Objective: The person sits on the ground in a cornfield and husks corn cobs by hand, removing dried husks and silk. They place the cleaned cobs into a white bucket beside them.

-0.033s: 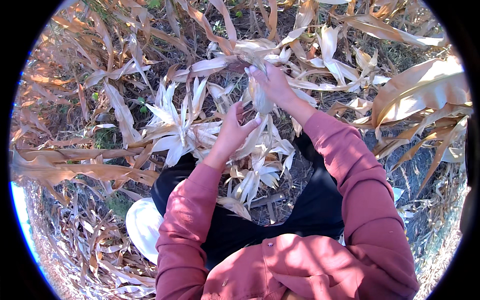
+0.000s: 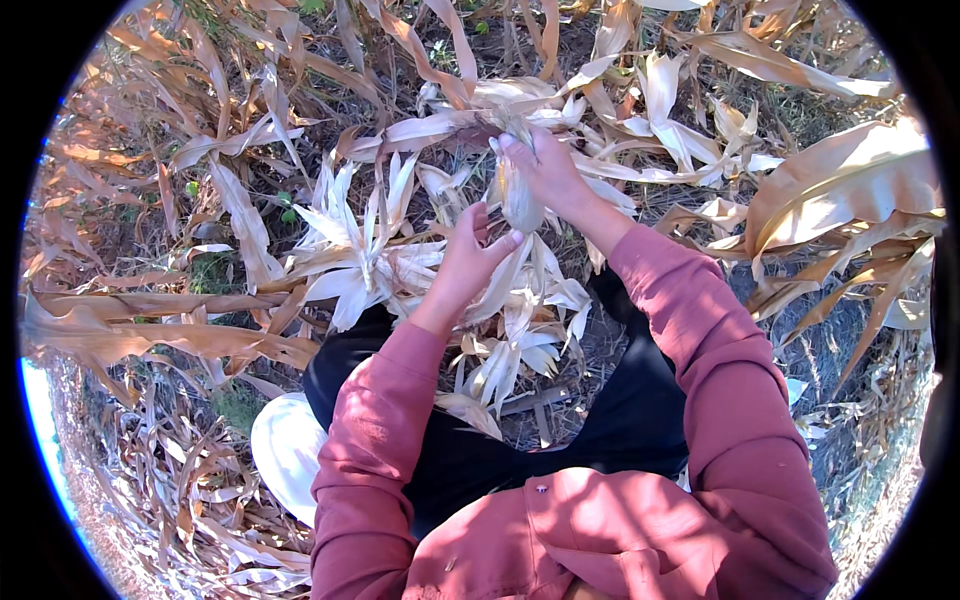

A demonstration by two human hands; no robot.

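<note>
An ear of corn (image 2: 521,207), wrapped in pale husk, hangs in front of me with its rounded end toward me. A little yellow shows along its left side. My right hand (image 2: 542,172) is closed around the far end, where dry silk and husk tips stick out past the fingers. Just below and to the left is my left hand (image 2: 465,258), its thumb and fingers apart. That thumb reaches the ear's near end; whether it touches cannot be made out. Peeled white husks (image 2: 350,245) lie left of the ear, and more loose husks (image 2: 515,345) lie beneath my hands.
Dry corn stalks (image 2: 160,310) and leaves cover the ground on the left. Broad tan leaves (image 2: 850,190) rise at the right. Beside my left elbow is a white rounded object (image 2: 285,455). My legs in black trousers (image 2: 630,400) are bent around the husks.
</note>
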